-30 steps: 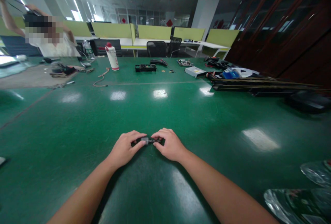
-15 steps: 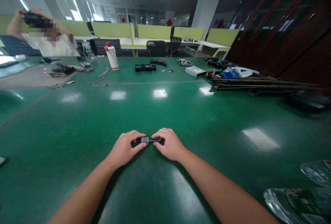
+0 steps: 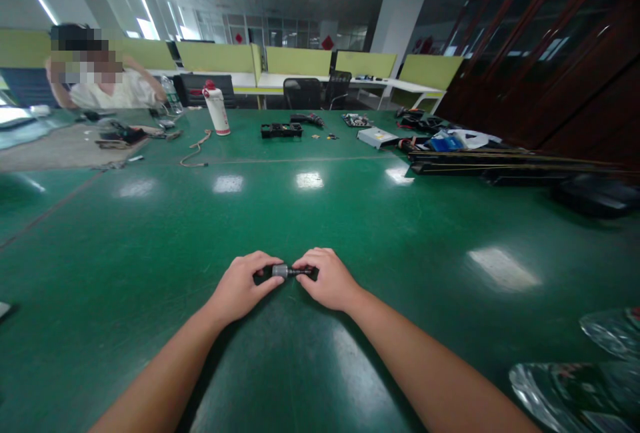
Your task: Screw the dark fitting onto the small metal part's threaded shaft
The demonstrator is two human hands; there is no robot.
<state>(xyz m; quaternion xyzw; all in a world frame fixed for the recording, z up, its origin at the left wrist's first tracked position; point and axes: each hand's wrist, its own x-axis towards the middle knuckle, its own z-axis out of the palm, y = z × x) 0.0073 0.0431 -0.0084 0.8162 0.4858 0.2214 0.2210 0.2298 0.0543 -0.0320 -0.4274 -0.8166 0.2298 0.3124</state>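
Low over the green tabletop (image 3: 310, 220), or resting on it, is a small grey metal cylinder (image 3: 280, 271) with a thin dark ridged shaft (image 3: 294, 272) pointing right. My left hand (image 3: 245, 286) pinches the cylinder between thumb and fingers from the left. From the right, the thumb and fingers of my right hand (image 3: 327, 278) close on the shaft; its far end is partly hidden there. The piece lies level between both hands, whose fingertips are close together. I cannot tell its exact kind.
A white bottle with a red cap (image 3: 216, 110), a cord (image 3: 195, 153) and a black bracket-like part (image 3: 281, 130) lie far across. Dark long bars (image 3: 475, 161) and a grey box (image 3: 376, 138) are right. Clear plastic bottles (image 3: 575, 393) sit near right. A person (image 3: 115, 90) sits far left.
My hands and the small cylinder have stayed put. Across the table, the person has lowered their arms from their headgear and shifted slightly to the right.
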